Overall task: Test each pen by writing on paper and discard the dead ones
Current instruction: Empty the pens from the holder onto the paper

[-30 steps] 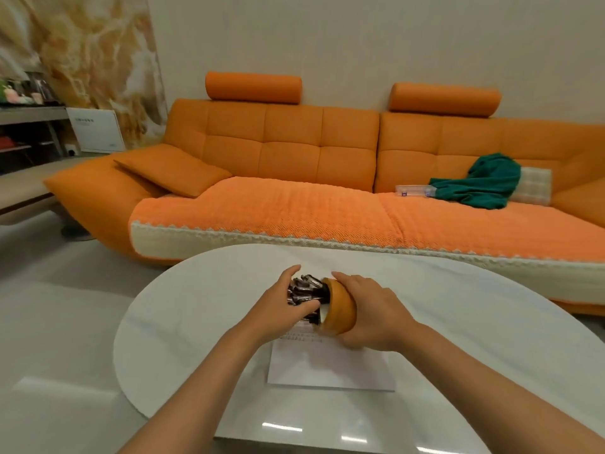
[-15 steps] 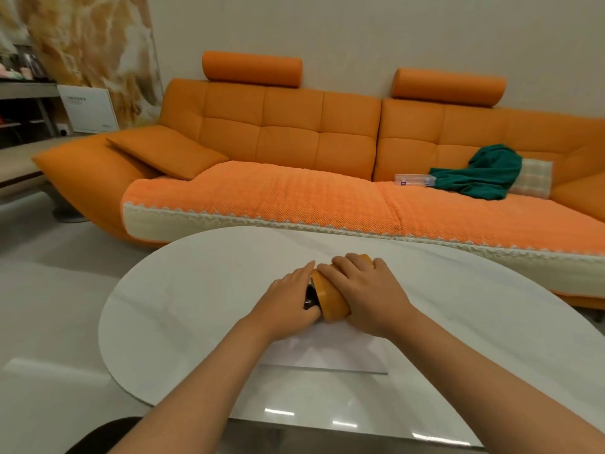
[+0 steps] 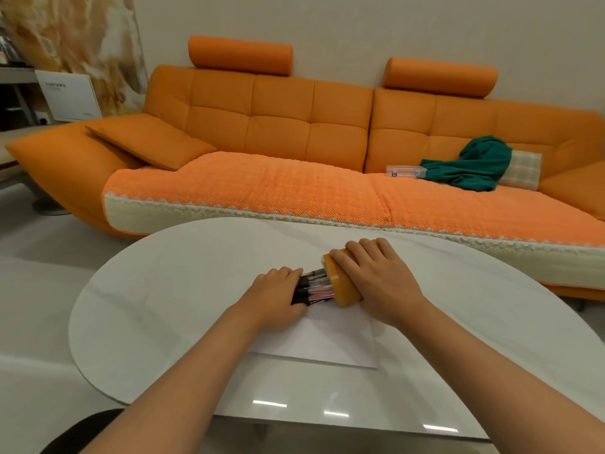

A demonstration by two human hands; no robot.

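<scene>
– Several pens (image 3: 313, 287) now show as a dark bundle between the two hands, centre of frame. Half a second back the hands were nearly touching and the bundle was mostly hidden. Reading?
– Bundle is coming out. Left hand (image 3: 278, 298) has its fingers (image 3: 288, 272) curled round the pen ends. Right hand (image 3: 376, 276) wraps the orange holder (image 3: 343, 288), which lies on its side, mouth toward frame left. The pens' other ends are inside it.
– Position relative to the paper (image 3: 327, 339)?
– Holder and bundle are at the sheet's upper edge, on or just above the white table (image 3: 163, 290). Contact cannot be told.
– Consequence for the task?
– Unloading stage only. No single pen separated, no mark visible on the sheet, no discard spot in view. Judgement: testing has not begun. The bundle wants laying down beside the paper first.
</scene>
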